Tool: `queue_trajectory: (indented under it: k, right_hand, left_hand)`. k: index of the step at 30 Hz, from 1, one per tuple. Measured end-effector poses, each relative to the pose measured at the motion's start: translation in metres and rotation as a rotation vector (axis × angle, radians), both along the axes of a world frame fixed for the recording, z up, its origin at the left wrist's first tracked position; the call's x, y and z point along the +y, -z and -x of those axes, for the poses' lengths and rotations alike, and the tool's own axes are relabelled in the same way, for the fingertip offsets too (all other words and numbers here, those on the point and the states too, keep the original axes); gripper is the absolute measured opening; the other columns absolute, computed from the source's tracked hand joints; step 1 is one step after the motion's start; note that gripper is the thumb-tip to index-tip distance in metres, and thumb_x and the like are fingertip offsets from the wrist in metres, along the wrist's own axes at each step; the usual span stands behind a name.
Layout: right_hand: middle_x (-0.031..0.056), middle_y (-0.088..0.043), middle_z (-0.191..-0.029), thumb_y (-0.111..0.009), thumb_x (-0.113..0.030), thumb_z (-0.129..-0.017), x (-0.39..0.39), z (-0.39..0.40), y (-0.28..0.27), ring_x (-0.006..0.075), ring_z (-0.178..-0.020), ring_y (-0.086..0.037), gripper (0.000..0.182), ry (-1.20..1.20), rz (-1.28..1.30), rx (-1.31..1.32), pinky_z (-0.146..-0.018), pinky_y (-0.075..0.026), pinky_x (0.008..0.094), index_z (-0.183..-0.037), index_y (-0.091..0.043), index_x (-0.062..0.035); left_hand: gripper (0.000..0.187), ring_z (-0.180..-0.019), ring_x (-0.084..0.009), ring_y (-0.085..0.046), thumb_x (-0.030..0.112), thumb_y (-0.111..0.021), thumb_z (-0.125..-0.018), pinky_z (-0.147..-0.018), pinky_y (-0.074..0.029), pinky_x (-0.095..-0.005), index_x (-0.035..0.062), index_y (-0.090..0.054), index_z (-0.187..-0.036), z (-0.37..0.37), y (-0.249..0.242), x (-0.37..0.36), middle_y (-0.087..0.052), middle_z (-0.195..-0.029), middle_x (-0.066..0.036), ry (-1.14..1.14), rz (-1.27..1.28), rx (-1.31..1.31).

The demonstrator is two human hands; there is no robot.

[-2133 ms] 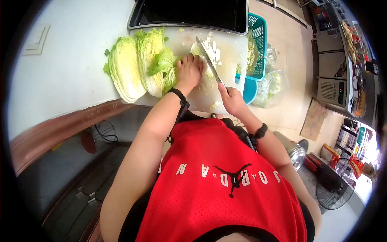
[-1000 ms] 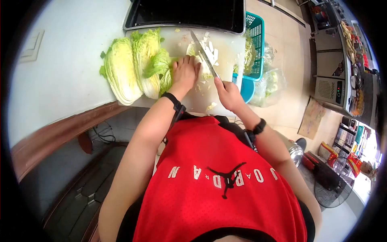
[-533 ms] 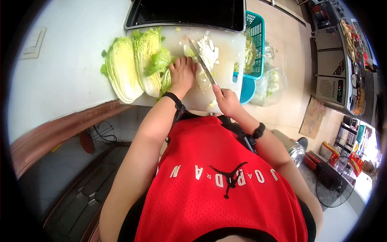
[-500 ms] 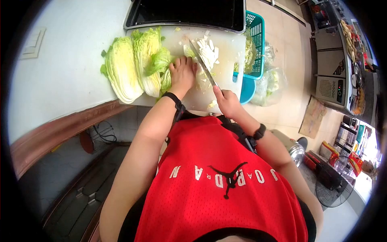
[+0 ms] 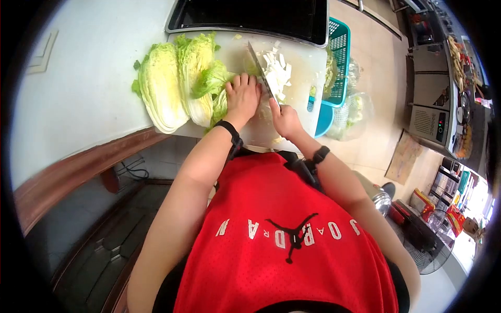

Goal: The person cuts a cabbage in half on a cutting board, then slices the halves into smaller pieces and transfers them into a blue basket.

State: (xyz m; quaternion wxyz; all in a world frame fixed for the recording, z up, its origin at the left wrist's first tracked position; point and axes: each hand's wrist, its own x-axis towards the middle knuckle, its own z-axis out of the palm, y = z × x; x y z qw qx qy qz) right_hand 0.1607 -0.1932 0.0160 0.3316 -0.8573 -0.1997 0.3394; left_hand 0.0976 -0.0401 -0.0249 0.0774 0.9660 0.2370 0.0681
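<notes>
My left hand (image 5: pixel 243 99) presses down on a piece of cabbage on the white cutting board (image 5: pixel 300 57), fingers bent over it; most of that piece is hidden beneath. Closed round the handle of a knife (image 5: pixel 260 68) is my right hand (image 5: pixel 286 121). The blade lies just right of my left fingers, its tip pointing toward the top of the view. Chopped white cabbage pieces (image 5: pixel 278 73) are heaped right of the blade. To the left lie two long cabbage pieces, a pale yellow-green one (image 5: pixel 163 88) and another (image 5: pixel 192 78) with loose leaves beside it.
A black tray with a silver rim (image 5: pixel 245 37) borders the board's far edge. On the right are a teal basket (image 5: pixel 340 62) with greens, a blue bowl (image 5: pixel 324 120) and a plastic bag (image 5: pixel 355 117). A wooden edge (image 5: pixel 83 166) runs at the lower left.
The knife has shifted closer to upright in the view, and my right hand has moved slightly left and nearer my left hand. The whole scene has shifted slightly with the camera.
</notes>
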Motion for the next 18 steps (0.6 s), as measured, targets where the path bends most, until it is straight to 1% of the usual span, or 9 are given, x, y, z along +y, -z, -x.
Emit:
queue_trajectory:
  k: [1,4,5,7,9,10,13,16,18]
  right_hand:
    - [0.0382,-0.063,-0.084,-0.047,-0.052,-0.104,0.004,-0.005,0.002,0.0546,-0.092,-0.063,0.069,-0.008,0.034,0.048,-0.083,-0.049,0.0556,-0.083,-0.069,0.0097]
    - [0.0369,-0.063,-0.082,-0.046,-0.053,-0.104,0.005,-0.010,-0.006,0.0535,-0.089,-0.064,0.068,0.051,0.056,0.120,-0.081,-0.050,0.0542,-0.083,-0.068,0.0088]
    - [0.0369,-0.063,-0.082,-0.046,-0.053,-0.104,0.003,-0.012,-0.012,0.0535,-0.089,-0.064,0.068,0.045,0.048,0.114,-0.081,-0.050,0.0542,-0.083,-0.068,0.0088]
    - [0.0353,-0.063,-0.079,-0.045,-0.052,-0.104,-0.013,-0.010,-0.037,0.0525,-0.086,-0.064,0.068,0.059,0.044,0.194,-0.079,-0.050,0.0518,-0.082,-0.066,0.0086]
    - [0.0351,-0.062,-0.078,-0.044,-0.052,-0.105,-0.026,-0.006,-0.052,0.0522,-0.085,-0.064,0.068,0.045,0.036,0.195,-0.079,-0.050,0.0510,-0.082,-0.065,0.0090]
    - [0.0348,-0.062,-0.078,-0.043,-0.052,-0.105,-0.032,-0.003,-0.057,0.0519,-0.084,-0.063,0.069,0.032,0.033,0.197,-0.079,-0.050,0.0502,-0.082,-0.064,0.0094]
    - [0.0353,-0.062,-0.078,-0.043,-0.052,-0.105,-0.039,0.009,-0.063,0.0523,-0.084,-0.063,0.069,0.008,0.027,0.166,-0.079,-0.050,0.0504,-0.083,-0.065,0.0095]
    - [0.0363,-0.062,-0.079,-0.044,-0.052,-0.105,-0.042,0.018,-0.060,0.0528,-0.086,-0.063,0.069,-0.004,0.021,0.157,-0.080,-0.050,0.0511,-0.083,-0.065,0.0097]
    - [0.0376,-0.062,-0.081,-0.043,-0.051,-0.106,-0.044,0.022,-0.058,0.0529,-0.090,-0.064,0.069,-0.035,0.076,0.113,-0.082,-0.050,0.0520,-0.084,-0.066,0.0103]
  left_hand:
    - [0.025,-0.110,-0.0281,-0.050,0.030,-0.053,-0.100,-0.093,-0.035,-0.0471,0.0101,-0.063,-0.112,0.002,-0.001,-0.001,-0.056,-0.109,-0.010,0.001,0.000,0.002]
    - [0.026,-0.109,-0.0287,-0.050,0.030,-0.053,-0.100,-0.094,-0.035,-0.0466,0.0086,-0.062,-0.112,0.000,-0.005,-0.002,-0.056,-0.109,-0.011,-0.020,0.008,0.004]
    - [0.027,-0.111,-0.0293,-0.050,0.030,-0.053,-0.100,-0.095,-0.036,-0.0470,0.0071,-0.061,-0.113,0.002,-0.008,-0.001,-0.056,-0.111,-0.012,-0.008,0.030,-0.014]
    - [0.029,-0.112,-0.0299,-0.050,0.029,-0.053,-0.100,-0.096,-0.036,-0.0473,0.0055,-0.061,-0.114,0.005,-0.011,0.003,-0.056,-0.112,-0.012,0.002,0.047,-0.031]
    - [0.031,-0.115,-0.0312,-0.051,0.028,-0.053,-0.100,-0.099,-0.038,-0.0476,0.0026,-0.060,-0.116,0.009,-0.009,0.004,-0.058,-0.118,-0.015,0.004,0.114,-0.114]
    - [0.031,-0.115,-0.0312,-0.051,0.028,-0.053,-0.100,-0.099,-0.038,-0.0476,0.0026,-0.060,-0.116,0.011,-0.005,0.004,-0.058,-0.118,-0.015,0.006,0.117,-0.114]
    - [0.029,-0.117,-0.0315,-0.051,0.026,-0.053,-0.099,-0.101,-0.038,-0.0475,0.0030,-0.060,-0.117,0.014,0.004,0.003,-0.059,-0.124,-0.015,-0.035,-0.012,-0.202]
    - [0.025,-0.114,-0.0311,-0.052,0.024,-0.054,-0.098,-0.097,-0.038,-0.0476,0.0044,-0.061,-0.112,0.012,0.003,0.002,-0.060,-0.119,-0.013,-0.042,0.022,-0.136]
    - [0.023,-0.112,-0.0308,-0.052,0.023,-0.055,-0.097,-0.095,-0.037,-0.0475,0.0050,-0.061,-0.110,0.012,0.002,0.001,-0.060,-0.115,-0.013,-0.039,0.044,-0.139]
